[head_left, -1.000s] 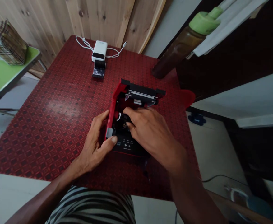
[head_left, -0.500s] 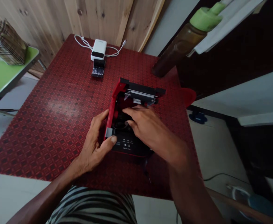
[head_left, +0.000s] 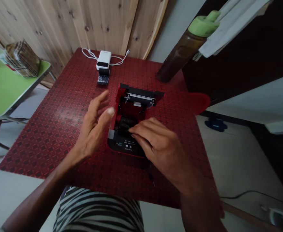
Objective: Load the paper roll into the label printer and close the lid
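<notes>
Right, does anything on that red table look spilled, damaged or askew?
Nothing looks spilled or plainly damaged. The green-capped bottle appears to lean, but camera distortion could explain that. The red-and-black device stands open; its interior is too dim to check for damage.

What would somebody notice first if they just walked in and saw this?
Probably the open red-and-black device, perhaps a printer, on the red table, with the right hand at its opening and the left hand beside it. Next might come the tall green-capped bottle at the table's far right, then the white power bank near the wooden wall.
</notes>
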A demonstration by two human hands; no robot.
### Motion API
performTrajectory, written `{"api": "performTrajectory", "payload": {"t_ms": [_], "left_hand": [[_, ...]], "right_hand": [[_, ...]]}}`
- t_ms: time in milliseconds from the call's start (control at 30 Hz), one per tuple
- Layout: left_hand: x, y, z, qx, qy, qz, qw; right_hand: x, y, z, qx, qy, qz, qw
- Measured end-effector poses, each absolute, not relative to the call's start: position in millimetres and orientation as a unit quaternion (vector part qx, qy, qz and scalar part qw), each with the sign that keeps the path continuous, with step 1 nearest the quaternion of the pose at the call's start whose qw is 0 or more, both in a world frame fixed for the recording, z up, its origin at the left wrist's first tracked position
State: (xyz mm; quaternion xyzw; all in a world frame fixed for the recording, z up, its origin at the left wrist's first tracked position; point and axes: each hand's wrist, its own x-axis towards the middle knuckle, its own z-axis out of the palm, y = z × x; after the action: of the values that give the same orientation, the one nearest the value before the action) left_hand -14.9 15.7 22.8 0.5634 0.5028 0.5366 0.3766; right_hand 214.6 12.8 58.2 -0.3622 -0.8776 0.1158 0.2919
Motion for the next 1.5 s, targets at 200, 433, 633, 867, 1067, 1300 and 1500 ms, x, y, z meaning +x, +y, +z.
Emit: {"api": "performTrajectory", "payload": {"t_ms": [200, 433, 633, 867, 1067, 1300, 1500], "left_hand": [[-2.9, 70.1, 46.6, 0.607, 0.474, 0.553, 0.319], [1.7, 39.1, 34.5, 0.534, 0.492, 0.575, 0.378], [3.0, 1.0, 11.7, 0.402, 0.516, 0.525, 0.545], [3.8, -3.7, 10.6, 0.380, 0.488, 0.520, 0.589], [3.2, -2.0, 7.6, 0.388, 0.486, 0.525, 0.581], [-3.1, -16.4, 1.1, 0.362, 0.489, 0.525, 0.596], [-11.9, -30.4, -1.2, 0.354, 0.478, 0.530, 0.605]], "right_hand": [[215.9, -12.3, 48.2, -0.383, -0.860, 0.006, 0.338], [211.7, -26.9, 35.5, -0.406, -0.836, -0.143, 0.342], [212.2, -31.2, 28.6, -0.410, -0.844, -0.092, 0.333], [211.7, -31.0, 30.3, -0.421, -0.840, -0.071, 0.334], [208.4, -33.4, 25.7, -0.445, -0.829, -0.050, 0.335], [223.3, -44.3, 27.2, -0.470, -0.804, -0.014, 0.364], [236.6, -69.3, 12.2, -0.533, -0.732, 0.010, 0.424]]}}
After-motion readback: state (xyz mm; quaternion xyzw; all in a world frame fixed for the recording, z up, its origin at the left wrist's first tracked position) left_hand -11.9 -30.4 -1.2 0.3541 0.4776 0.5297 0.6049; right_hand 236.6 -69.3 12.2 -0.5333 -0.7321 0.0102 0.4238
